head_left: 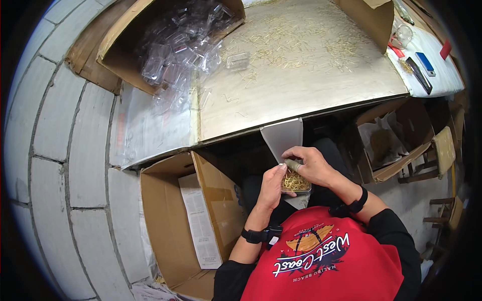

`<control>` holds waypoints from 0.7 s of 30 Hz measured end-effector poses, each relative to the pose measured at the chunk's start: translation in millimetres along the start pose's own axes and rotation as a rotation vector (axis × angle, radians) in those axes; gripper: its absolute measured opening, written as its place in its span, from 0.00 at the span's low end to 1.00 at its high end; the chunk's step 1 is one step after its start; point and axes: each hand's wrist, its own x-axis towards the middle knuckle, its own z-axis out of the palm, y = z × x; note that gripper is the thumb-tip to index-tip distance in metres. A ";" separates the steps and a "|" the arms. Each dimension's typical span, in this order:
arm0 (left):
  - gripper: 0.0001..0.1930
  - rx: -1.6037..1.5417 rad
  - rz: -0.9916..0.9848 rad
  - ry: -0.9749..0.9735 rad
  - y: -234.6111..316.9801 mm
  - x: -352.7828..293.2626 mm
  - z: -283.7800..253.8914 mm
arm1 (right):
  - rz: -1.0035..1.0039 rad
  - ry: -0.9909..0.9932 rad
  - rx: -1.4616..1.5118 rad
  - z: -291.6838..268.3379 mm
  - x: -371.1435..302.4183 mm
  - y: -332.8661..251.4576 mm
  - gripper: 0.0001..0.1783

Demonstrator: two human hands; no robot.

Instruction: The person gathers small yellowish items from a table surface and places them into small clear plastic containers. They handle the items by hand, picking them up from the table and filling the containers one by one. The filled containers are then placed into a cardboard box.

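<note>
Clear box [301, 191] of gold-coloured wire pins [294, 181], before the red shirt [321, 251]. Rests in the left hand [272, 187], closed around its side; lies beneath the right hand [312, 166], fingers bent, any hold unclear. Could tip under uneven pressing or a slackened left grip, scattering loose pins below the surface [301, 95], perhaps toward the open carton [218, 200].

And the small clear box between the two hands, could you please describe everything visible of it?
The small clear box, plastic by its look, appears squarish, with its near edge showing. A tangle of thin, gold-coloured, metal-looking pieces fills it. It is held just beyond the red printed shirt. The left hand holds its left side; the right hand has its fingers at the far end, hiding it. Whether a lid covers it, I cannot tell.
</note>
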 end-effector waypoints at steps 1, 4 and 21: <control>0.17 -0.013 0.008 0.000 -1.2 0.4 -0.6 | -0.009 0.012 -0.053 0.2 -0.8 -1.6 0.11; 0.18 -0.002 0.005 0.026 -1.9 1.0 -0.8 | -0.055 0.049 -0.196 1.3 -3.4 -3.1 0.10; 0.14 -0.106 0.124 0.145 0.3 3.5 -1.3 | -0.357 0.235 -0.163 2.9 -5.7 2.0 0.13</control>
